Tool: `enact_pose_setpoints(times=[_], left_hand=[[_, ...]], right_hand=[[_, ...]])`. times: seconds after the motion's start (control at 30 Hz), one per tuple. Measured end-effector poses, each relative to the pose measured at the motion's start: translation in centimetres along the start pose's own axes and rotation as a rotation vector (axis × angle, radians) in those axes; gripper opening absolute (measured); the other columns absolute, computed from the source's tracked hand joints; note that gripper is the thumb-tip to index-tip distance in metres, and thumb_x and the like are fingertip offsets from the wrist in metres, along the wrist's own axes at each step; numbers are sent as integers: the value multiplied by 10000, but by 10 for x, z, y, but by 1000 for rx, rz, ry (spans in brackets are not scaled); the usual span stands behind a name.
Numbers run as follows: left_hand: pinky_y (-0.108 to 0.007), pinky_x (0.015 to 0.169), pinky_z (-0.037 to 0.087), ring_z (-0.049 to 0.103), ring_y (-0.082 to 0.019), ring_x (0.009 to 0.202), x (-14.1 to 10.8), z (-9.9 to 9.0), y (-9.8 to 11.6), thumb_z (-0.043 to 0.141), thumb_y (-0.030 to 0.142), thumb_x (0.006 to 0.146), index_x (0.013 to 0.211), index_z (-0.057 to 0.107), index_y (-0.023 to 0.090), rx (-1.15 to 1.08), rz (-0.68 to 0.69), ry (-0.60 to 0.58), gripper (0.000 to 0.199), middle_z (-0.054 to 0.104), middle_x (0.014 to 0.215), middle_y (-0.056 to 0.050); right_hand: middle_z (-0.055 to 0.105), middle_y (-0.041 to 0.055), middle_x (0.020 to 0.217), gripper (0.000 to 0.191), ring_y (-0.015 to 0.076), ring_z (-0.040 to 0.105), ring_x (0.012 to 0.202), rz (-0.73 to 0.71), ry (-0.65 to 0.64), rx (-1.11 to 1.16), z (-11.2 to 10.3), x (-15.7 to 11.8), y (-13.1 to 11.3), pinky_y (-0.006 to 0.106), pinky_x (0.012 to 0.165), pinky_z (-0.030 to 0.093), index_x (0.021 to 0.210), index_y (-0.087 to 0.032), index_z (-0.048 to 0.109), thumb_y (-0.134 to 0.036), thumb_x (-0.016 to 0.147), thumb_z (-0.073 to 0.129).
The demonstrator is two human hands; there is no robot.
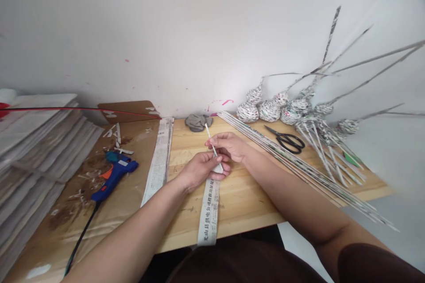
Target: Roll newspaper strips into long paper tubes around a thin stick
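Left hand (203, 169) closed, thumb pressing upper end of newspaper strip (208, 214); right hand (232, 146) pinching slim white rod (207, 131) just above. Strip lies along tabletop (242, 212) to near edge. Possible faults: paper slackening, from weak thumb pressure; strip skewing or tearing, from uneven pull.

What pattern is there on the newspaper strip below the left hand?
The newspaper strip is whitish with black printed characters; see the head view.

Matt paper strip (208, 216) and smooth wooden tabletop (245, 205)
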State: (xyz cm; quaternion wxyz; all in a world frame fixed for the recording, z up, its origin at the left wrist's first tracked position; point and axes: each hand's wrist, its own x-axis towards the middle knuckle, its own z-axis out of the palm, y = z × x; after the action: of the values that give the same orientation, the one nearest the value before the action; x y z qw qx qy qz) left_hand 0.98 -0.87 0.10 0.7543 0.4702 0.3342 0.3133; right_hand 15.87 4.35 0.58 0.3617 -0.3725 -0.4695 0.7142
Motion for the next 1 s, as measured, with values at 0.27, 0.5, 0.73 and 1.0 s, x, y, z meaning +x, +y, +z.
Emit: enact_pose_setpoints(times=[0.27,0.5,0.73,1.0], left_hand=[[-392,777,517,656,-209,816,-2,-1,4,589,404,802,1023,633,89,20,-4,6,388,677,915,-157],[-387,782,511,644,-209,838,-4,2,4,621,398,776,989,641,91,43,-25,-22,374,674,912,-150],[-380,774,514,647,-207,827,-4,2,3,626,417,765,957,645,94,41,-44,-7,376,678,899,-148],[-374,755,516,647,-206,803,-4,3,1,598,445,777,948,645,87,89,-87,-48,400,677,859,-147]], right_hand=[[596,-14,524,340,71,489,370,36,-148,-16,-1,-6,-5,159,328,341,919,-124,647,-413,742,663],[643,11,652,293,67,524,437,12,2,59,2,-8,-9,146,339,338,654,-142,552,-321,617,781],[662,47,783,231,92,577,635,-15,-32,17,-2,-9,-13,171,497,432,739,-127,661,-326,664,750],[659,59,922,261,132,596,824,-108,-26,74,-5,-6,-14,193,593,452,862,-164,702,-387,727,690]])
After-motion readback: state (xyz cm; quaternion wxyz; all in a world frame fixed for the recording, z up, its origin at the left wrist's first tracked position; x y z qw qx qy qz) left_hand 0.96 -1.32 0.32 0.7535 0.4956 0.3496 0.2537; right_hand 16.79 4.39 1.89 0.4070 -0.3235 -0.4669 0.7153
